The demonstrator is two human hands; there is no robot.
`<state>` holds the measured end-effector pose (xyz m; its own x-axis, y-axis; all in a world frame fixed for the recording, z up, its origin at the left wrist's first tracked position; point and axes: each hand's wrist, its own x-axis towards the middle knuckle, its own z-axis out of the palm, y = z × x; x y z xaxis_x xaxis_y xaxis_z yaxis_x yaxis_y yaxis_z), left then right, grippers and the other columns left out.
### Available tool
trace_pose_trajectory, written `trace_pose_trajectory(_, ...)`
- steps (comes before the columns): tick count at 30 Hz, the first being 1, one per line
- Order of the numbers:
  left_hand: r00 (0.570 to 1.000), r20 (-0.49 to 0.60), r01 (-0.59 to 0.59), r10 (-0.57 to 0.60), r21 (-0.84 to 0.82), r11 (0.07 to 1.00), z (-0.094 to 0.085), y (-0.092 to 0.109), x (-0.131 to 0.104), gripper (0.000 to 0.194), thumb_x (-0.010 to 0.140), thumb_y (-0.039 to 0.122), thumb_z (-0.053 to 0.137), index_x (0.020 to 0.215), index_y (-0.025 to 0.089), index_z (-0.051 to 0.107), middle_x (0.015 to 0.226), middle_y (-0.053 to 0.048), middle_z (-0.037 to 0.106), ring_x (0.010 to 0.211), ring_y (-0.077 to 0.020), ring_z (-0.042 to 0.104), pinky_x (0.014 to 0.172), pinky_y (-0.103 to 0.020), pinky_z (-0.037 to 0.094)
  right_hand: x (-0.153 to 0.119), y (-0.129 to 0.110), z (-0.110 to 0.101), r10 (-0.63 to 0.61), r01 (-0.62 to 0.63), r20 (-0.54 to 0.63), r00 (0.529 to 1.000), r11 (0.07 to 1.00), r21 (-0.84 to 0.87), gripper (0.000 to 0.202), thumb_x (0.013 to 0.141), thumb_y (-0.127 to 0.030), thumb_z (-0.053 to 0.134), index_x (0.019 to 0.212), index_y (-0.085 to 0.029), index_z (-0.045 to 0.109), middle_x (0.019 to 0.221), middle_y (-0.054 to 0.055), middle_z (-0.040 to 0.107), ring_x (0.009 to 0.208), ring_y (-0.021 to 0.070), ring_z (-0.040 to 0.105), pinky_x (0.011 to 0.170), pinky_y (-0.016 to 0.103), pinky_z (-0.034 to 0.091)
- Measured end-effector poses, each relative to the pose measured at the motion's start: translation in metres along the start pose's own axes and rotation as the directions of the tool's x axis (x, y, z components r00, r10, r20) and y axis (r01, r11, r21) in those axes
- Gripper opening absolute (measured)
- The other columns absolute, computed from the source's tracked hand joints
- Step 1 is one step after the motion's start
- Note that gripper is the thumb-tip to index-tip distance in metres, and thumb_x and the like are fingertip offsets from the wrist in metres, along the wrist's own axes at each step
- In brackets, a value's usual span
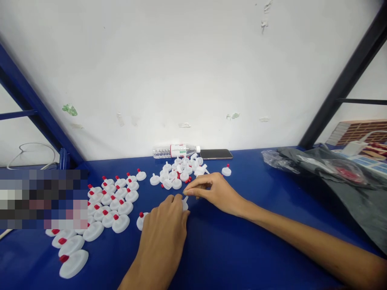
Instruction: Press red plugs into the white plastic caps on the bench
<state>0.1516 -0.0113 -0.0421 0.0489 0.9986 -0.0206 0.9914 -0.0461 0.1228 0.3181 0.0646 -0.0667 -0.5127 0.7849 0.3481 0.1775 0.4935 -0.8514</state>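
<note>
My left hand [165,233] is closed around a white cap [185,204] with a thin spout, low over the blue table. Just above that spout, the fingertips of my right hand [208,189] are pinched together; what they hold is too small to make out. Behind my hands lies a heap of loose white caps [177,183], with small red tips [189,180] among them. Several white caps with red tips [121,223] stand in rows on the left. Another red-tipped cap [141,222] is partly covered by my left hand.
A clear bottle [178,150] and a phone [216,154] lie along the wall. One red-tipped cap [226,170] stands apart near the phone. Grey plastic bags [341,177] cover the right side of the blue table [242,257]. Rack posts rise on both sides.
</note>
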Motion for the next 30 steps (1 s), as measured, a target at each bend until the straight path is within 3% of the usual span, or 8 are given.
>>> trace_pose_trajectory(11,0.999,-0.042,0.030,-0.030,0.002,1.000,-0.004,0.002,0.000,0.029,0.101,0.027,0.051,0.126,0.026,0.067,0.126,-0.007,0.072,0.109,-0.0316,0.071,0.078,-0.038,0.051,0.001,-0.009,-0.004,-0.126,0.125,0.011,0.992,0.968,-0.216,0.019,0.097,-0.040,0.068,0.095,-0.027,0.083,0.092,0.001,0.080,0.083,0.0188,0.070,0.073,0.030,0.050)
trace_pose_trajectory(15,0.999,-0.035,0.028,-0.028,-0.011,1.000,-0.005,0.002,0.001,0.032,0.101,0.025,0.052,0.131,0.027,0.064,0.121,-0.007,0.074,0.105,-0.0315,0.072,0.076,-0.037,0.051,0.000,-0.010,-0.002,-0.096,0.096,0.008,0.995,0.977,-0.188,0.014,0.095,-0.033,0.071,0.094,-0.026,0.083,0.091,0.001,0.080,0.080,0.0181,0.069,0.070,0.029,0.049)
trace_pose_trajectory(19,0.998,-0.030,0.057,-0.057,0.013,0.998,-0.003,0.002,0.001,0.054,0.099,0.027,0.056,0.152,0.024,0.045,0.111,-0.011,0.077,0.098,-0.0314,0.074,0.072,-0.036,0.051,-0.001,-0.010,0.002,-0.059,0.059,0.005,0.998,0.985,-0.161,0.015,0.094,-0.035,0.071,0.092,-0.026,0.082,0.087,0.000,0.078,0.075,0.0165,0.066,0.067,0.028,0.048)
trace_pose_trajectory(22,0.997,-0.033,0.068,-0.067,0.037,0.997,0.000,0.002,0.000,0.063,0.098,0.029,0.057,0.158,0.024,0.036,0.106,-0.013,0.078,0.093,-0.0305,0.075,0.071,-0.035,0.050,-0.002,-0.008,0.005,-0.043,0.045,0.017,0.999,0.987,-0.151,0.014,0.092,-0.034,0.073,0.089,-0.024,0.082,0.081,0.000,0.076,0.069,0.0148,0.063,0.065,0.027,0.047)
trace_pose_trajectory(25,0.997,-0.052,0.059,-0.057,0.039,0.997,0.001,0.004,-0.001,0.065,0.099,0.034,0.056,0.159,0.024,0.034,0.098,-0.012,0.078,0.090,-0.0303,0.075,0.069,-0.033,0.049,-0.001,-0.007,0.004,0.055,-0.055,0.018,0.998,0.998,-0.015,0.019,0.089,-0.039,0.075,0.086,-0.021,0.080,0.075,0.001,0.074,0.064,0.0138,0.061,0.061,0.026,0.046)
trace_pose_trajectory(27,0.996,-0.064,0.057,-0.055,0.029,0.998,-0.001,0.005,0.000,0.066,0.099,0.036,0.055,0.160,0.025,0.031,0.093,-0.011,0.078,0.087,-0.0296,0.075,0.067,-0.032,0.048,0.001,-0.007,0.001,0.144,-0.156,0.089,0.985,0.977,0.143,0.025,0.086,-0.044,0.078,0.086,-0.019,0.078,0.073,0.001,0.073,0.061,0.0128,0.062,0.057,0.024,0.045)
trace_pose_trajectory(30,0.998,-0.055,0.042,-0.043,-0.032,0.999,-0.003,0.007,0.001,0.069,0.100,0.030,0.054,0.162,0.030,0.024,0.086,-0.006,0.078,0.082,-0.0270,0.075,0.063,-0.029,0.043,0.003,-0.009,-0.009,0.199,-0.301,0.339,0.920,0.911,0.282,0.030,0.086,-0.047,0.077,0.091,-0.017,0.077,0.079,0.002,0.074,0.059,0.0096,0.061,0.049,0.019,0.038)
